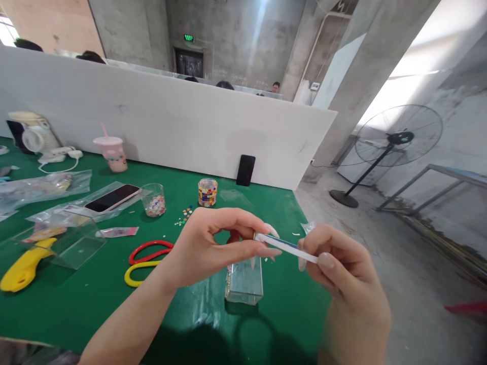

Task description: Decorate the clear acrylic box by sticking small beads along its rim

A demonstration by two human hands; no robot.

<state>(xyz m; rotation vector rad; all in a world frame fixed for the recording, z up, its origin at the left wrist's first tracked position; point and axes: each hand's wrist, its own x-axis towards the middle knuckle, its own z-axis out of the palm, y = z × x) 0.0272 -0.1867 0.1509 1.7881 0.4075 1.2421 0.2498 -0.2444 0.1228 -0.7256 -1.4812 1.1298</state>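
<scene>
My left hand (pixel 213 246) and my right hand (pixel 342 274) are raised above the green table (pixel 76 304), both pinching a thin white-and-blue stick-like tool (pixel 285 246). Left thumb and forefinger close on its left tip. The right fingers wrap its right end. Right under the hands stands a small clear rectangular box (pixel 244 281) on a clear plastic sheet.
Red and yellow ring-handled scissors (pixel 146 258), a yellow cutter (pixel 23 271), a clear box (pixel 76 243), a phone (pixel 112 197) on plastic bags, a glass of beads (pixel 153 200), a jar of coloured beads (pixel 207 192), a pink cup (pixel 112 153), a black phone (pixel 245 170) against the white partition. A floor fan (pixel 395 139) stands right.
</scene>
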